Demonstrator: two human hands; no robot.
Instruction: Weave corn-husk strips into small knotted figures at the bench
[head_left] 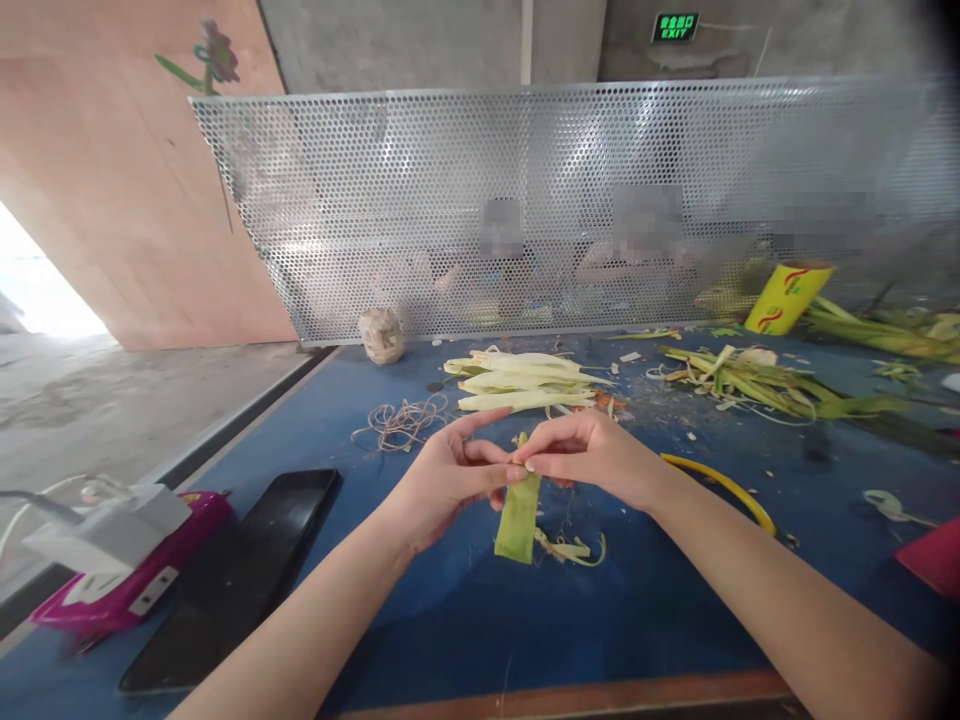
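Note:
A strip of green corn husk (517, 520) hangs down from between my two hands, above the blue table. My left hand (457, 465) pinches its upper part from the left, thumb and fingers closed. From the right, my right hand (577, 450) pinches at the same spot, its fingertips meeting those of the left. A small green end of husk pokes up between the fingers. Whether a thread runs around the pinched part I cannot make out. Thin husk scraps (574, 548) lie on the table just right of the strip. Several pale husks (525, 380) lie stacked beyond my hands.
Left are a black phone (240, 570), a magenta power strip (172, 570) with a white plug, and tangled cord (401, 422). Right lie a yellow hoop (724, 485), green husk pieces (765, 380) and a yellow roll (791, 297). Behind a perforated metal screen (450, 160), people sit.

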